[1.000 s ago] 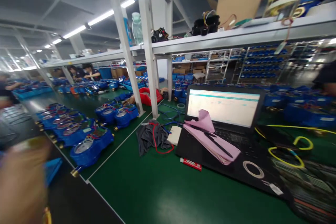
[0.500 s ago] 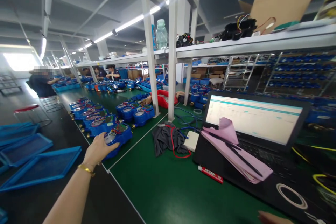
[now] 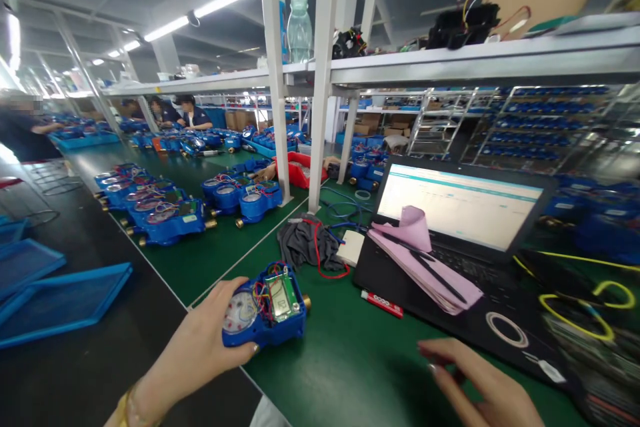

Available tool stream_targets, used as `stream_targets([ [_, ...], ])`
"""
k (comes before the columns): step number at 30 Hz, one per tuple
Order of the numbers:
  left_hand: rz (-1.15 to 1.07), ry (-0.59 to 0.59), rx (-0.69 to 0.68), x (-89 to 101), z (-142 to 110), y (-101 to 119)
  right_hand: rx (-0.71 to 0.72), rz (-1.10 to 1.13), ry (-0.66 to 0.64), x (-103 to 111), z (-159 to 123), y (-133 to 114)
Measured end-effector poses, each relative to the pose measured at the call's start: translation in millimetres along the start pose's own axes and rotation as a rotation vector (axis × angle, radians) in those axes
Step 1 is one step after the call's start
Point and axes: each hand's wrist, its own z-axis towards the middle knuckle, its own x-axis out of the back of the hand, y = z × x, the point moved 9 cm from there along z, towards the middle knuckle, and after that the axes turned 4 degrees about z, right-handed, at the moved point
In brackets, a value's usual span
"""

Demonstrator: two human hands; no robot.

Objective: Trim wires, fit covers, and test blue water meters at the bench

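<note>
My left hand grips a blue water meter by its near end and holds it at the front edge of the green bench. The meter has a round dial, a small display and coloured wires on top. My right hand hovers low over the bench to the right, fingers stretched and apart, holding nothing. An open laptop with a lit screen stands just beyond it, with pink papers and a black pen on its keyboard.
More blue meters lie in rows on the bench to the left. A grey cloth with a red cord, a white box, a red marker and yellow cable surround the laptop. Blue trays lie lower left. People work farther back.
My left hand took one blue meter from the row at the left and brought it toward me onto the near bench. My right hand has come into view at the lower right.
</note>
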Motion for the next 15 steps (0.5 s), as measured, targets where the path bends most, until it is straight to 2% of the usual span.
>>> stream_targets([
  [3,-0.036,-0.007,-0.047,-16.2,1.7,28.5,0.087,0.096,-0.052,-12.1,37.1,-39.8],
  [7,-0.127,-0.057,-0.056,-29.9,3.9,46.4,0.148,0.215,-0.111,-39.1,67.3,-73.1],
  [9,-0.188,-0.031,-0.076,-25.7,3.9,50.7,0.164,0.241,-0.108,-50.4,74.1,-82.0],
  [11,-0.212,0.048,-0.077,-14.5,2.7,51.8,0.170,0.247,-0.089,-59.3,76.0,-85.7],
  [13,-0.213,0.109,-0.073,-5.3,0.3,52.9,0.161,0.257,-0.073,-66.1,74.3,-84.7],
  [15,-0.235,0.115,-0.078,-2.8,-1.9,54.7,0.146,0.283,-0.066,-70.6,70.9,-81.3],
])
